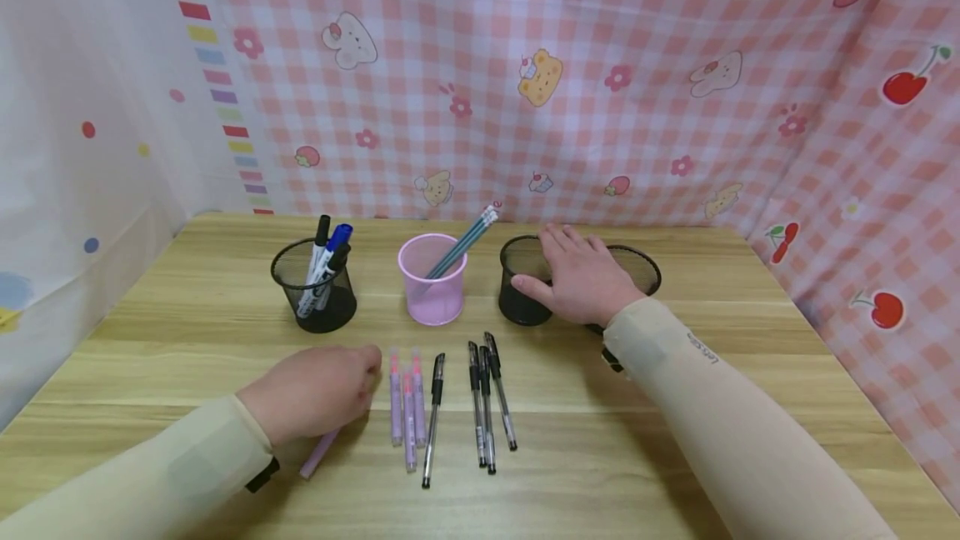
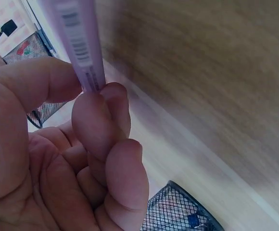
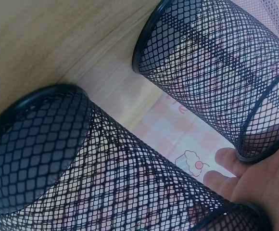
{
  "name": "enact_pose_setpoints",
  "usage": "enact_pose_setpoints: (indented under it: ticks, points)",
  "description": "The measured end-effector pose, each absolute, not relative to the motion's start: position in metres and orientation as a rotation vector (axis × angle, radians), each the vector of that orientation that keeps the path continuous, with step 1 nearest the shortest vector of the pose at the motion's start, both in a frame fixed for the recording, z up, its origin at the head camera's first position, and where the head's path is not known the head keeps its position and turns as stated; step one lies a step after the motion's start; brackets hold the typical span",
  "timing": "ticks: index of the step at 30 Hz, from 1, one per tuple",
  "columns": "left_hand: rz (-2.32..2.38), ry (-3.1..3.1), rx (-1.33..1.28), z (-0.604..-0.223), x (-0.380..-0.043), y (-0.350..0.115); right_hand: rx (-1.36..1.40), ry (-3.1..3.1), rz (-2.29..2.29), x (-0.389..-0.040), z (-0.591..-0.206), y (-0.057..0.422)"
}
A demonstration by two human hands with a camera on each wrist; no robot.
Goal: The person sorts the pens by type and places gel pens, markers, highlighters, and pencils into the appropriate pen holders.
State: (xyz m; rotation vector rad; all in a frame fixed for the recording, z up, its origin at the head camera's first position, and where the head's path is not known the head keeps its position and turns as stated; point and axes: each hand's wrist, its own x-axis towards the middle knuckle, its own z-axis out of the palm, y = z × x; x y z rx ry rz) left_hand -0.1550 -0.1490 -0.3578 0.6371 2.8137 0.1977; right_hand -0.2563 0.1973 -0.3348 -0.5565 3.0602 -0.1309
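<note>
My left hand [image 1: 318, 394] pinches a light purple highlighter [image 2: 79, 41] by one end between thumb and fingers; its other end points towards the front of the table. Three matching highlighters [image 1: 408, 423] lie side by side just right of that hand. My right hand [image 1: 588, 277] reaches over two black mesh pen cups. Its fingers and thumb spread across the rim of the nearer-to-middle cup [image 1: 525, 307], while the outer cup [image 3: 130, 163] stands partly hidden behind the hand and wrist.
A black mesh cup [image 1: 330, 315] with several markers [image 1: 321, 269] stands at the left. Beside it is a pink mesh cup [image 1: 435, 302] with pencils [image 1: 461, 248]. Several black gel pens [image 1: 483, 407] lie at the table's middle. A checked curtain [image 1: 480, 65] hangs behind.
</note>
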Motion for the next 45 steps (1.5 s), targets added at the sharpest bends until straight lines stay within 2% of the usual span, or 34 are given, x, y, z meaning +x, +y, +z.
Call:
enact_pose_setpoints:
  ticks: [17,45]
  points:
    - [0.350,2.880,0.582,-0.340,-0.165,-0.146,-0.554,3.057,-0.136,-0.257,-0.334,0.198]
    - [1.076,2.917,0.653,-0.327,-0.186,-0.115,-0.546,3.065,-0.159,-0.255,-0.336,0.196]
